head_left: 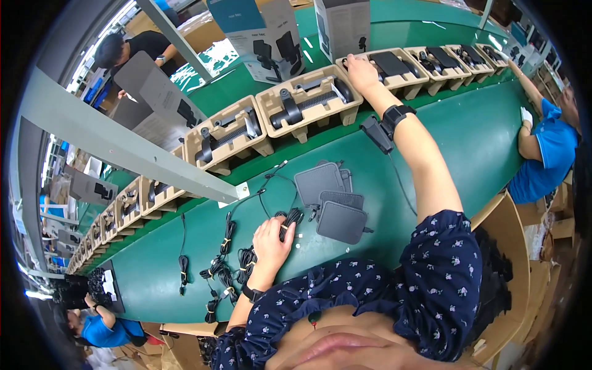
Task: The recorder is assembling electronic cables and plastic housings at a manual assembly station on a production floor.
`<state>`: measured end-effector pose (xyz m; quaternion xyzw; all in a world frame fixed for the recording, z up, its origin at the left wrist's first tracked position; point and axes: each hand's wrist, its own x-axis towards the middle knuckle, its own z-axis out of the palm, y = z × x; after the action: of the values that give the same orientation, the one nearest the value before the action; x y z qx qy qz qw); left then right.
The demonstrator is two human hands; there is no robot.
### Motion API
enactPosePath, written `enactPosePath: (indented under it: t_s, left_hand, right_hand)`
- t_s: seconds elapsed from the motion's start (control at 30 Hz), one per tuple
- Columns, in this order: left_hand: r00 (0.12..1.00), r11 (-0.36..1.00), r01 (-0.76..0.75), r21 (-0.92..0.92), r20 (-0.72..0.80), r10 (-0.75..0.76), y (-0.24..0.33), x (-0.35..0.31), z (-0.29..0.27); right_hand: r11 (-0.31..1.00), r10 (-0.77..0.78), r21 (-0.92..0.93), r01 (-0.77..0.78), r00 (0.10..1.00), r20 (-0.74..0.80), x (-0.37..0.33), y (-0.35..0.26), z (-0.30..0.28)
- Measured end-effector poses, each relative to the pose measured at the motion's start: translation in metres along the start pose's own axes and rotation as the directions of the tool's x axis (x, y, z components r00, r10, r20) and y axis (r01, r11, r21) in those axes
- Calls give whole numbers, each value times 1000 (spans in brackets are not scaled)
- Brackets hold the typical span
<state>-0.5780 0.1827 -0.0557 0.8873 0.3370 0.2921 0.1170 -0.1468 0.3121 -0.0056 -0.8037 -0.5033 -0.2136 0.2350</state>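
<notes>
My left hand (271,243) is closed on a bundled black cable (291,223) tied with a yellow band, low over the green bench. More coiled black cables (246,262) lie around it, to the left. To its right is a loose stack of dark grey flat pads (342,221). My right hand (362,73) reaches far forward, its fingers bent at the left end of a brown moulded tray (412,85). A black flat pad (390,63) lies in that tray. What those fingertips grip is hidden. The tray to the left holds a black tubular stand (308,103).
A row of similar trays (229,157) runs along the bench's far side. Printed boxes (265,46) stand behind it. A grey metal beam (132,139) crosses at left. A black device (377,134) with a cord hangs at my right wrist. Co-workers in blue shirts (542,163) are at both sides.
</notes>
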Motion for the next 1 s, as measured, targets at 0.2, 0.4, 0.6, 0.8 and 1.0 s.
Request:
enactPosePath:
  t_s: [0.2, 0.4, 0.6, 0.8, 1.0]
  left_hand:
    - [1000, 1000, 20, -18, 18, -20, -4, 2, -5]
    - [998, 998, 47, -42, 33, -46, -8, 3, -1]
    - [999, 996, 11, -86, 41, -8, -3, 4, -2]
    - [1000, 997, 20, -79, -4, -21, -15, -5, -5]
    - [1000, 994, 28, -108, 2, -28, -14, -4, -1]
  right_hand:
    - [991, 25, -136, 8, 971, 238, 10, 3, -14]
    - [988, 115, -139, -60, 893, 435, 33, 8, -29]
    - [990, 133, -55, -126, 981, 139, 21, 32, -40]
    - [974, -146, -151, 167, 979, 141, -6, -30, -74]
    - [998, 41, 47, -49, 986, 159, -10, 4, -73]
